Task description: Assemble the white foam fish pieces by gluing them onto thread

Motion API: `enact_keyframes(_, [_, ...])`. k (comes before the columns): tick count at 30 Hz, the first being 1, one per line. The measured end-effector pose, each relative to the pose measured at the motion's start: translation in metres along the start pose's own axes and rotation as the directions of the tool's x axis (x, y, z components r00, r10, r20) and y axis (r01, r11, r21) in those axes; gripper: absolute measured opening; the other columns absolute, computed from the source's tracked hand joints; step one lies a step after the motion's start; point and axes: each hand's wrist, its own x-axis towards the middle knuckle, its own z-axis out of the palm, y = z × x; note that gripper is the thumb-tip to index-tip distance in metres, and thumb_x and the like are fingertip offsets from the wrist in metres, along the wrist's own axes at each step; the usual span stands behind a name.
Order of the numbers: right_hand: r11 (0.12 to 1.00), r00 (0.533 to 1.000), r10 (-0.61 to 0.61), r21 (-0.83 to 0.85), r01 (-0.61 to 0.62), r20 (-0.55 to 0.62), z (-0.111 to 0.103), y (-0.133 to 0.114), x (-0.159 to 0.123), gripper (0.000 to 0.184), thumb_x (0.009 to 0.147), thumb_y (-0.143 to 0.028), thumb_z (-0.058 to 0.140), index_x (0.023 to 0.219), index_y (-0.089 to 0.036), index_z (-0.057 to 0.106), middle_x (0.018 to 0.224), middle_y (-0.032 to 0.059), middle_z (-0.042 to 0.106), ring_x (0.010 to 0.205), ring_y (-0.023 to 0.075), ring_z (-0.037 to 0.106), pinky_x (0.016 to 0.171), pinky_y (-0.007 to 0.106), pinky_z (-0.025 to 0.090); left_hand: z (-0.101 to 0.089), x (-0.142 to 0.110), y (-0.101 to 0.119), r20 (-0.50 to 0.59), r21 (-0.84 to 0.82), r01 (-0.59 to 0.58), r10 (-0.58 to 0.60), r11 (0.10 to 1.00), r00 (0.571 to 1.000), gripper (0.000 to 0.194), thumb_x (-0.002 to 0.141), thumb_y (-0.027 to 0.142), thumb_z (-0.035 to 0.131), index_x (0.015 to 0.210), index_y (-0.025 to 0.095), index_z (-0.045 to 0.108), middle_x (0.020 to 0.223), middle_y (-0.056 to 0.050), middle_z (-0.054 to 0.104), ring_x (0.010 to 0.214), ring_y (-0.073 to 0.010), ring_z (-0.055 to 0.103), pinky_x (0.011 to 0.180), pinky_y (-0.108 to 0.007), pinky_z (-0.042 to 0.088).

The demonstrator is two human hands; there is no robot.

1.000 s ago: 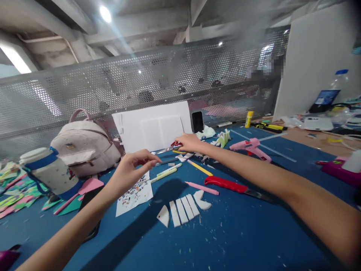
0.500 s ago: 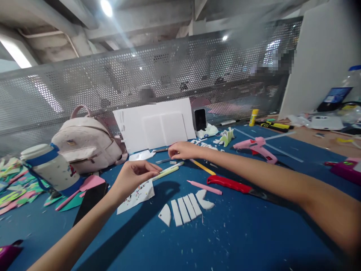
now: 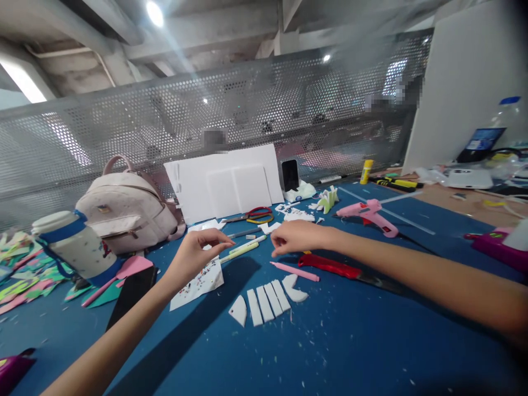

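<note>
Head: pink pen (image 3: 295, 271) lies just on the near side of right hand (image 3: 299, 237), long axis slanting from far-left tip to near-right end, right hand clearly nearer to it than left. Left hand (image 3: 198, 250) is loose, nothing seen in it, near the green pen (image 3: 245, 250); right is curled, fingers down, palm side hidden, so can't tell if it's empty. Left hand covers part of the paper (image 3: 179, 301); knife (image 3: 330, 265) blade is lost in forearm shadow.
</note>
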Motion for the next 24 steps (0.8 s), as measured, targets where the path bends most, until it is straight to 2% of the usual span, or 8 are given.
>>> enact_keyframes(2, [1.0,0.999,0.028,0.006,-0.028,0.025,0.006,-0.002,-0.02,0.029,0.097,-0.045,0.062,0.104,-0.016,0.066,0.099,0.0039,0.068,0.083,0.0164,0.066,0.076,0.036,0.057,0.0,0.0,0.0,-0.001,0.07,-0.018,0.018,0.997,1.0,0.025,0.099,0.041,0.062,0.095,0.018,0.069,0.094,-0.004,0.07,0.085,-0.0156,0.066,0.081,-0.034,0.057])
enact_keyframes(6, [0.997,0.997,0.073,0.013,-0.072,-0.022,0.02,-0.009,-0.046,0.031,0.095,-0.047,0.062,0.087,-0.018,0.064,0.081,-0.0003,0.063,0.072,0.0145,0.059,0.07,0.032,0.051,0.01,0.015,-0.011,0.05,0.199,-0.055,0.046,0.978,0.998,0.024,0.101,0.039,0.059,0.099,0.017,0.067,0.093,-0.003,0.068,0.079,-0.0145,0.065,0.077,-0.033,0.057])
enact_keyframes(10, [0.995,0.993,0.093,0.045,-0.089,-0.075,0.028,-0.01,-0.052,0.033,0.095,-0.048,0.061,0.082,-0.018,0.061,0.079,-0.0011,0.06,0.069,0.0137,0.055,0.067,0.031,0.048,0.032,0.046,-0.032,0.114,0.305,-0.091,0.059,0.948,0.992,0.022,0.101,0.038,0.06,0.102,0.017,0.067,0.101,-0.005,0.068,0.087,-0.0162,0.066,0.082,-0.035,0.057])
enact_keyframes(13, [0.991,0.987,0.109,0.092,-0.099,-0.115,0.025,-0.005,-0.053,0.03,0.091,-0.046,0.066,0.082,-0.018,0.06,0.081,-0.0008,0.06,0.07,0.0139,0.054,0.067,0.03,0.046,0.048,0.069,-0.049,0.164,0.353,-0.101,0.045,0.93,0.985,0.021,0.1,0.038,0.061,0.104,0.018,0.066,0.106,-0.006,0.068,0.089,-0.0166,0.066,0.082,-0.035,0.058])
enact_keyframes(15, [0.986,0.979,0.117,0.137,-0.095,-0.167,0.018,0.001,-0.054,0.025,0.091,-0.041,0.064,0.08,-0.02,0.058,0.082,0.0,0.061,0.071,0.0144,0.054,0.065,0.029,0.043,0.057,0.082,-0.058,0.202,0.36,-0.111,0.039,0.926,0.979,0.021,0.099,0.038,0.062,0.106,0.018,0.066,0.109,-0.006,0.067,0.093,-0.0178,0.066,0.084,-0.037,0.057])
enact_keyframes(20, [0.963,0.923,0.177,0.256,-0.09,-0.341,-0.004,0.015,-0.06,0.025,0.101,-0.037,0.041,0.081,-0.022,0.048,0.077,0.0031,0.063,0.066,0.0159,0.053,0.061,0.032,0.034,0.068,0.101,-0.068,0.301,0.284,-0.124,0.034,0.951,0.953,0.025,0.098,0.038,0.064,0.111,0.016,0.065,0.111,-0.007,0.066,0.095,-0.0194,0.066,0.085,-0.039,0.057])
enact_keyframes(24, [0.938,0.901,0.19,0.343,-0.049,-0.391,-0.012,0.018,-0.06,0.025,0.103,-0.04,0.037,0.088,-0.023,0.046,0.069,0.0002,0.06,0.058,0.0151,0.052,0.059,0.032,0.034,0.065,0.101,-0.067,0.278,0.148,-0.033,-0.01,0.988,0.961,0.024,0.098,0.037,0.064,0.108,0.016,0.065,0.108,-0.006,0.067,0.093,-0.0184,0.066,0.083,-0.038,0.058])
